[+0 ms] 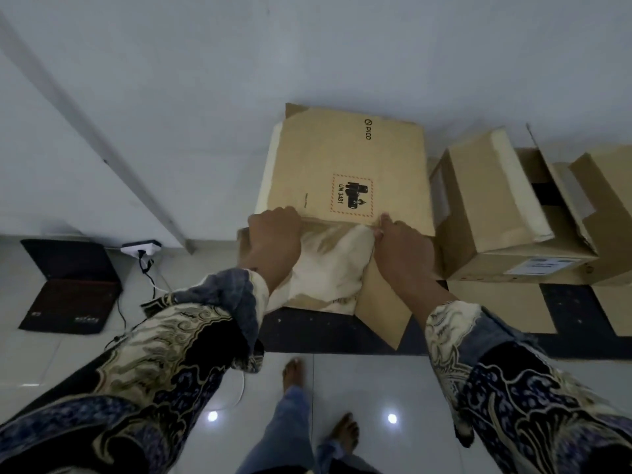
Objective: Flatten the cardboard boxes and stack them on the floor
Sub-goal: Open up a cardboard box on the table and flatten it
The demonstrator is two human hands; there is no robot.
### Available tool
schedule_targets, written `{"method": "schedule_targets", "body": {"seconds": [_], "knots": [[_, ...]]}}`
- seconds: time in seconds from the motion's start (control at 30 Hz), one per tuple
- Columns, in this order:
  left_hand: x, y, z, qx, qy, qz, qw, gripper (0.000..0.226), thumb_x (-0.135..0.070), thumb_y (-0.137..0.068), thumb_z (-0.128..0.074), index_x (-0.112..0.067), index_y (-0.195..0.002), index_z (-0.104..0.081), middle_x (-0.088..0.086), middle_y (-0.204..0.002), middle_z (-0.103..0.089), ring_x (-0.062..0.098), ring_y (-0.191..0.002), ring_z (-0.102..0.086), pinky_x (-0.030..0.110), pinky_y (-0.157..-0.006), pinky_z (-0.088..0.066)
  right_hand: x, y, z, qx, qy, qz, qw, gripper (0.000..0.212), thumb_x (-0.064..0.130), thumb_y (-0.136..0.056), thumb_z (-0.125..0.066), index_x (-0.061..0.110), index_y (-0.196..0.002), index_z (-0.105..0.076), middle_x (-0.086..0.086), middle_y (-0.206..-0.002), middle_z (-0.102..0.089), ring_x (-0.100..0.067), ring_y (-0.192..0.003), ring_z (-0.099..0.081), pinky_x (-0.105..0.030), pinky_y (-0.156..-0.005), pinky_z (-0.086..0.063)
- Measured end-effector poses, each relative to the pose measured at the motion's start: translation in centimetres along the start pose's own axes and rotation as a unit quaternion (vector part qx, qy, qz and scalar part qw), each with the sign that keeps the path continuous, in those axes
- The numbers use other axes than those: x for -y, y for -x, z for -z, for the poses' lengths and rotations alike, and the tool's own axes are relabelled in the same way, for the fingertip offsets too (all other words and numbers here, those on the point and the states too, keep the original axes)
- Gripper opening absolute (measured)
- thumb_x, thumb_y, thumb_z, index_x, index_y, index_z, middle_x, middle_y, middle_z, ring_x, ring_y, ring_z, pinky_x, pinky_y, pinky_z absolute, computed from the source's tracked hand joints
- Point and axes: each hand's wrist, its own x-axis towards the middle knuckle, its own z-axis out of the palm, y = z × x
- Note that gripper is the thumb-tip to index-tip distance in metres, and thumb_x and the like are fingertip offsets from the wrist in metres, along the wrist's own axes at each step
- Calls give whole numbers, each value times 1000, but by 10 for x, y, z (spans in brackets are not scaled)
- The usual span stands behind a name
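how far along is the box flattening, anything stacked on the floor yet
Early on. Done: no flat stack shows on the floor yet. In hand: the left hand and right hand both grip the near edge of the PICO box, where pale tape is bunched between them. Left: that box is not yet flat, and at least two more boxes stand unflattened to its right, one with flaps open.
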Motion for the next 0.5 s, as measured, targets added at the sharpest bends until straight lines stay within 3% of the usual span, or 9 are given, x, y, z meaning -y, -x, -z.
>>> {"method": "schedule_targets", "body": {"seconds": [0.1,0.2,0.37,0.43,0.5], "knots": [[3,-29,-22,-36,-11,-36,999,48,-7,-82,-54,-11,-128,-39,8,-107,-60,28,-101,-55,38,-83,-37,2,-23,-13,24,72,10,997,41,22,-101,-43,16,-141,-43,-11,-115,-59,-30,-102,-58,-37,-69,-41],[14,-60,-49,-56,8,-85,995,47,-12,-82,-51,-10,-128,-39,9,-111,-57,27,-101,-53,36,-87,-38,6,-50,-32,39,155,9,987,37,18,-96,-45,15,-132,-51,-10,-114,-60,-32,-106,-54,-47,-89,-39],[24,-120,-100,-12,82,-135,987,56,-29,-80,-59,-12,-131,-41,11,-119,-45,28,-104,-48,37,-84,-44,8,-85,-87,72,180,7,981,28,26,-90,-48,13,-110,-62,-10,-106,-58,-31,-101,-50,-46,-90,-36],[24,-136,-126,10,83,-136,987,58,-32,-81,-59,-13,-133,-41,13,-127,-42,30,-112,-44,39,-88,-45,4,-98,-115,89,143,28,985,40,33,-91,-46,12,-125,-57,-11,-118,-54,-30,-109,-45,-44,-93,-36],[21,-146,-158,29,90,-133,987,64,-34,-89,-49,-13,-146,-30,17,-149,-30,35,-135,-30,47,-108,-34,2,-112,-142,108,66,36,991,59,39,-96,-41,12,-148,-35,-15,-145,-40,-32,-130,-35,-45,-106,-32]]}}
